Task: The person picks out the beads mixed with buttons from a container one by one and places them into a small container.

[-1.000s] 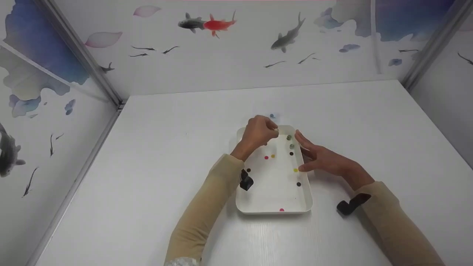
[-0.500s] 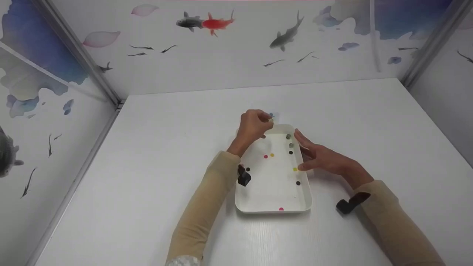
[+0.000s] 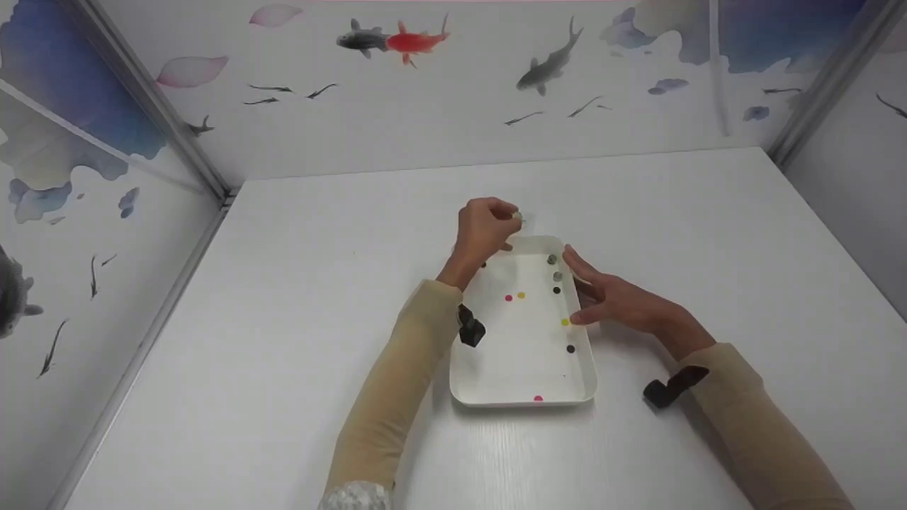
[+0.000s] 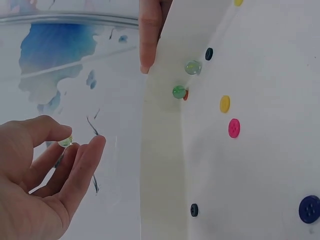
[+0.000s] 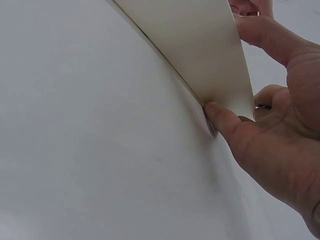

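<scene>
My left hand (image 3: 485,227) pinches a small yellowish-green glass marble (image 4: 66,142) between thumb and fingertips, just past the far rim of a white rectangular tray (image 3: 510,368). Two more glass marbles, one green (image 4: 179,92) and one paler (image 4: 193,67), lie in the tray's far right corner area. Loose buttons are scattered over its floor, among them a pink button (image 4: 234,128), a yellow button (image 4: 225,104) and a navy button (image 4: 310,209). My right hand (image 3: 623,301) rests against the tray's right wall, its fingers spread along the side and touching the rim and lower edge.
A small clear, plastic-looking piece (image 3: 531,222) lies on the white table (image 3: 297,297) beyond the tray, partly behind my left hand. White panels with painted fish (image 3: 418,42) enclose the table at the back and sides.
My left hand has moved away from me, from over the tray's far end to just beyond its rim, carrying the marble. My right hand has stayed at the tray's side.
</scene>
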A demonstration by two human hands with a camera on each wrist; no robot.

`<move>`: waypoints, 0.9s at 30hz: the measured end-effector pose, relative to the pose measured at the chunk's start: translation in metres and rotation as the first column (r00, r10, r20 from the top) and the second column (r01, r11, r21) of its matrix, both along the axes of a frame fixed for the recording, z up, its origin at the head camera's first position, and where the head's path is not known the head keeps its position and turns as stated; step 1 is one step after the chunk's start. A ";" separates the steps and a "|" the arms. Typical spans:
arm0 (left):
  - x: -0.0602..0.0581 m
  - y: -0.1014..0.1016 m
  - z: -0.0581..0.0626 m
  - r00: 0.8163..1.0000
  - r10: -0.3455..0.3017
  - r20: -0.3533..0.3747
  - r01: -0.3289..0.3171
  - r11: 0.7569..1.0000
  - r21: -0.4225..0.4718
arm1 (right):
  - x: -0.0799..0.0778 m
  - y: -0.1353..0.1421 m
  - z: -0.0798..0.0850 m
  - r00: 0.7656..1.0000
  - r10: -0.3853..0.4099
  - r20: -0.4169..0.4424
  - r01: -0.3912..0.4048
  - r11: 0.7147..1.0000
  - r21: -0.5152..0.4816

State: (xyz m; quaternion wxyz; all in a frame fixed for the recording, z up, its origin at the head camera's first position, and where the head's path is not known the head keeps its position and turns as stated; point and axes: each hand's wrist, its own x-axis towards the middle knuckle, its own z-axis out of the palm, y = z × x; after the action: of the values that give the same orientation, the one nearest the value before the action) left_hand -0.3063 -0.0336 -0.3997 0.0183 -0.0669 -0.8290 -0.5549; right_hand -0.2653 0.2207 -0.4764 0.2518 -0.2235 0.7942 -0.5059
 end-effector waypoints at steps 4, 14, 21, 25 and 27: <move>-0.003 0.000 0.000 1.000 0.009 0.011 -0.010 0.998 0.064 | 0.000 -0.001 0.000 1.000 -0.004 0.006 0.004 1.000 -0.002; -0.012 0.002 -0.005 0.998 0.031 0.054 -0.042 0.973 0.226 | -0.001 -0.001 -0.004 1.000 -0.011 -0.003 0.011 1.000 0.012; -0.016 -0.002 -0.007 0.995 0.061 0.074 -0.078 0.961 0.264 | 0.000 -0.002 -0.003 1.000 -0.019 -0.007 0.019 0.999 0.025; -0.018 -0.003 -0.009 0.993 0.085 0.085 -0.105 0.953 0.283 | 0.002 -0.003 0.000 1.000 -0.020 -0.010 0.020 0.999 0.029; -0.019 -0.003 -0.010 0.992 0.095 0.088 -0.116 0.951 0.285 | 0.002 -0.003 0.001 1.000 -0.019 -0.008 0.020 0.999 0.027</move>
State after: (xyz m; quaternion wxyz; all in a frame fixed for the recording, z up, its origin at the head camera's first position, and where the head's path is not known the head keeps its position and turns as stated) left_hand -0.3253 -0.0369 -0.4102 0.0271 0.0014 -0.7413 -0.6706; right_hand -0.2635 0.2175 -0.4759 0.2467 -0.2144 0.8040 -0.4967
